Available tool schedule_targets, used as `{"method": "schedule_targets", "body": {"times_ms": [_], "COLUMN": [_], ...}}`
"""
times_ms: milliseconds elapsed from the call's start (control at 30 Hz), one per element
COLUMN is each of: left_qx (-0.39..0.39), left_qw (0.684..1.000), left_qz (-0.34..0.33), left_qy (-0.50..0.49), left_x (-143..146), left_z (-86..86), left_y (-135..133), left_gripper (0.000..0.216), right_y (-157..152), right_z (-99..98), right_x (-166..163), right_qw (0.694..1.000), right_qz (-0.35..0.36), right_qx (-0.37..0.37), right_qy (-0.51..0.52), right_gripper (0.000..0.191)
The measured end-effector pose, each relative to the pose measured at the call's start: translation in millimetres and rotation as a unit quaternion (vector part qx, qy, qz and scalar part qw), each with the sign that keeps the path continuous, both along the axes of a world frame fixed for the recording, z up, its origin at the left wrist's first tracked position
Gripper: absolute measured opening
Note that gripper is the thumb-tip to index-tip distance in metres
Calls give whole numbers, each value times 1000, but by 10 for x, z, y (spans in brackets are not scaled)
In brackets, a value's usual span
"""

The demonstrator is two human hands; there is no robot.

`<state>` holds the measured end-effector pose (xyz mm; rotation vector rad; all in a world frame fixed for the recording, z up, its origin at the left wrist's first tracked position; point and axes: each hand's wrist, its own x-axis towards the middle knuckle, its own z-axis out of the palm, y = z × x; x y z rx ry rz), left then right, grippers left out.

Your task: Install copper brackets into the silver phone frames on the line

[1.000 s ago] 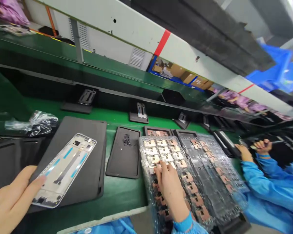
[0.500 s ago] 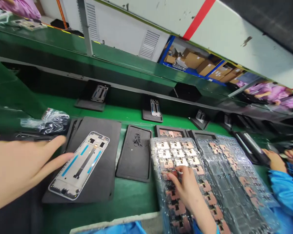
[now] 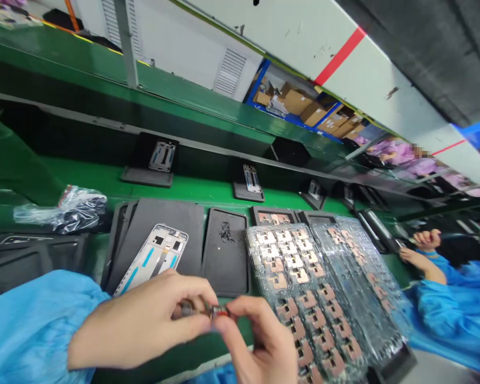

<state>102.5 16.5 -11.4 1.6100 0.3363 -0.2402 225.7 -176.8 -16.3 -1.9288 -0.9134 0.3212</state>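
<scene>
My left hand (image 3: 144, 320) and my right hand (image 3: 260, 341) meet low in the middle of the view, both pinching one small copper-and-grey part (image 3: 214, 310) between their fingertips. Just behind them a white phone frame (image 3: 154, 256) with blue strips lies on a dark grey mat (image 3: 160, 224). To the right stands a clear plastic tray (image 3: 304, 298) holding several copper-coloured parts in rows. My blue sleeve (image 3: 28, 325) fills the lower left.
A second black mat (image 3: 226, 256) with small dark bits lies between the phone frame and the trays. A crumpled plastic bag (image 3: 74, 208) sits at left. Phone frames on black holders (image 3: 156, 160) ride the green conveyor behind. A co-worker's blue-sleeved arm (image 3: 440, 288) works at right.
My right hand has left the tray with a small part and come in front of me. My left hand has moved right from beside the phone frame and pinched the same part.
</scene>
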Motion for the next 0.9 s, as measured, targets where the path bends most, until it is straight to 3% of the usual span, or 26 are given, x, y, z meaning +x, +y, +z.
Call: {"method": "schedule_targets", "body": {"times_ms": [67,133,233,300,400,600,700,800,900], "left_qx": [-48,-69,-62,-55,-56,-94,-60,15,114], "left_qw": [998,989,973,970,968,951,948,950,957], "left_qz": [47,130,220,238,241,293,312,310,261], "left_qy": [-3,-9,-2,9,34,34,-9,-18,-47], "left_x": [84,127,39,-92,-270,-310,-294,-322,-353], "left_z": [11,46,62,26,-58,-134,-108,-23,67], "left_y": [91,231,422,472,427,302,289,250,181], "left_gripper": [28,29,32,31,23,40,33,29,27], "right_y": [280,488,675,730,754,873,902,801,659], "right_z": [-240,-521,-926,-1120,-1252,-1292,-1204,-889,-446], "right_x": [147,447,844,961,986,1022,999,880,645], "right_qw": [999,991,975,969,966,968,973,981,985], "right_qz": [-22,-77,-110,-108,-85,-33,-19,35,151], "right_qx": [-21,-102,-171,-192,-205,-200,-182,-148,-78], "right_qy": [9,-35,-87,-109,-134,-146,-140,-125,-16], "right_gripper": [26,32,23,20,21,20,22,25,26]}}
